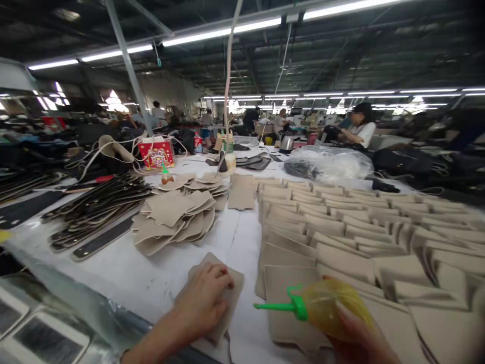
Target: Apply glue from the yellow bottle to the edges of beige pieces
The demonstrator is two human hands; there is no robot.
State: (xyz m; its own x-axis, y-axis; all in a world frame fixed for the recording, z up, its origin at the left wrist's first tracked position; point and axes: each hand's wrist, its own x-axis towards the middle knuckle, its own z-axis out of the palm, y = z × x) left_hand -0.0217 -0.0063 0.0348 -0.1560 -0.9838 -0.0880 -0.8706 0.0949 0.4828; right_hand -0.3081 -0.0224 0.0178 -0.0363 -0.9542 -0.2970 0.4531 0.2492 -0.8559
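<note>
My left hand (208,298) rests on a flat beige panel (234,298) on the white table, its fingers curled and pressed down on it. My right hand (356,338) is closed around a soft squeeze bottle (337,306) with yellowish liquid inside. The bottle lies tilted on its side in the air, its green nozzle (278,306) pointing left towards the left hand. Below the nozzle, another beige panel (290,280) lies at the near end of the overlapping rows. Part of the right hand is hidden behind the bottle.
Rows of overlapping beige panels (352,222) cover the right side. A loose beige pile (174,212) lies ahead on the left, with dark straps (102,207) beside it. A small green-tipped bottle (165,177), red box (156,152) and clear plastic bag (329,164) stand farther back.
</note>
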